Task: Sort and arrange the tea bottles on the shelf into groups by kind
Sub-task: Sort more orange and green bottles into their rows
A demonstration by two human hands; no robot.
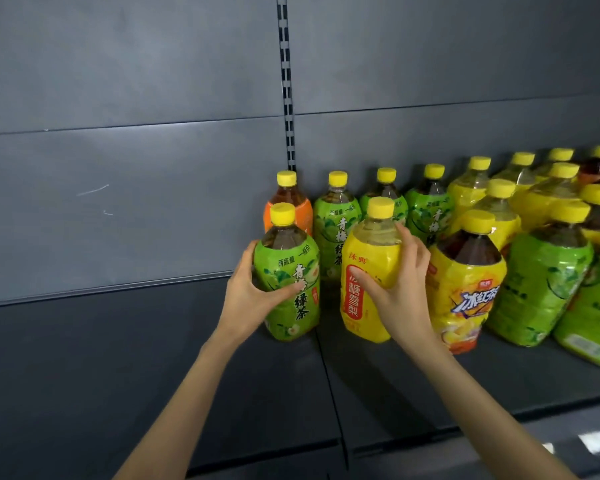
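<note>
Your left hand (248, 292) grips the green 青梅绿茶 bottle (288, 271). Your right hand (400, 282) grips the yellow 糖雪梨 bottle (364, 299). Both stand upright on the shelf (395, 375), left of a 冰红茶 bottle (465, 289).

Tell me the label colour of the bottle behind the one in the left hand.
Orange label, yellow cap, seen in the head view.

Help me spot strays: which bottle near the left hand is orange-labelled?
The orange-label bottle at the back row's left end, behind the green bottle the left hand grips; neighbours are green.
</note>
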